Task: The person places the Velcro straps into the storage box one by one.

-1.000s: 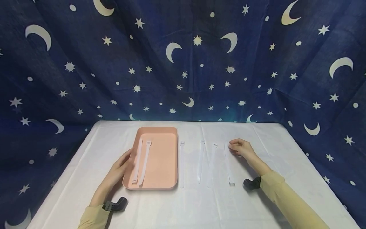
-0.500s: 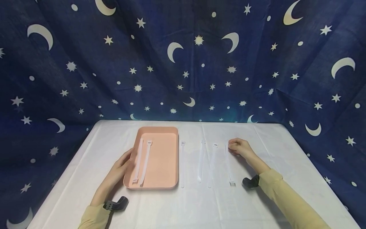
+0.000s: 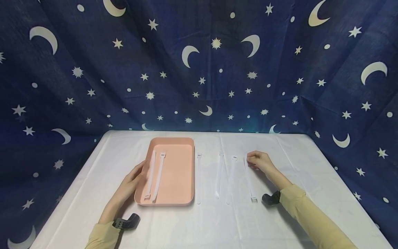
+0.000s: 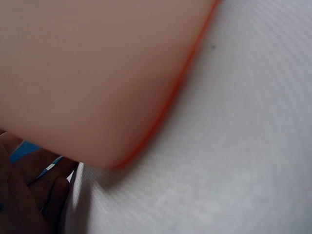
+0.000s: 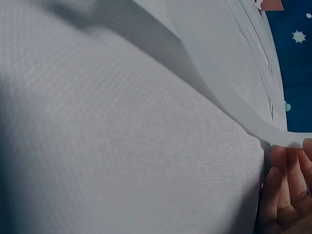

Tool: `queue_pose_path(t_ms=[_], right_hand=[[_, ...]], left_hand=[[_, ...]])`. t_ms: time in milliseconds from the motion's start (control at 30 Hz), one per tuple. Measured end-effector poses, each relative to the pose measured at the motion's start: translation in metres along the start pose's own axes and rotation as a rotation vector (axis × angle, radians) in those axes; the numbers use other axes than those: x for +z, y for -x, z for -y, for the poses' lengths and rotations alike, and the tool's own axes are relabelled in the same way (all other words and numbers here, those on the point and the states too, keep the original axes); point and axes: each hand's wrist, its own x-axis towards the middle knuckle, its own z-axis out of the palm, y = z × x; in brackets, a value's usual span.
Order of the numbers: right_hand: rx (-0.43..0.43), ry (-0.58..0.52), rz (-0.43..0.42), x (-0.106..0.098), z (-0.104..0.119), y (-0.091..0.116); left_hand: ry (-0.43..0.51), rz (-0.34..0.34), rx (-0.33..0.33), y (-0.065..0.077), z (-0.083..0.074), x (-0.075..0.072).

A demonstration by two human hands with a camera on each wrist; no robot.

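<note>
My right hand pinches the far end of a white cable tie between thumb and fingers. The tie's slotted head lies toward me on the table. In the right wrist view the held cable tie bends up off the cloth to the fingertips. My left hand holds the left rim of a peach-coloured tray; its fingers are partly hidden beyond the tray's edge in the left wrist view. Two cable ties lie inside the tray, a left one and a right one, their heads at opposite ends.
Between the tray and my right hand, three more white cable ties lie on the cloth: one close beside the tray, then another and a third. The white tablecloth reaches back to a dark blue curtain with moons and stars.
My right hand has shifted slightly left, drawing the pinched end of the cable tie with it, so the tie slants more. My left hand and the tray stay in place.
</note>
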Motion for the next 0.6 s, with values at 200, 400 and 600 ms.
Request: queue_pose_path(t_ms=[200,400,600], right_hand=[[0.007,-0.004,0.002,-0.0001,-0.0001,0.0006],[0.018,-0.014,-0.013,-0.0019,-0.0006,0.001],[0.016,-0.043,-0.019,-0.0057,-0.0012,0.004]], left_hand=[[-0.005,-0.003,0.001,-0.0001,0.0001,0.0004],[0.0,-0.004,0.007,0.0005,-0.0001,0.0006],[-0.006,-0.004,0.016,0.0004,0.0002,0.0]])
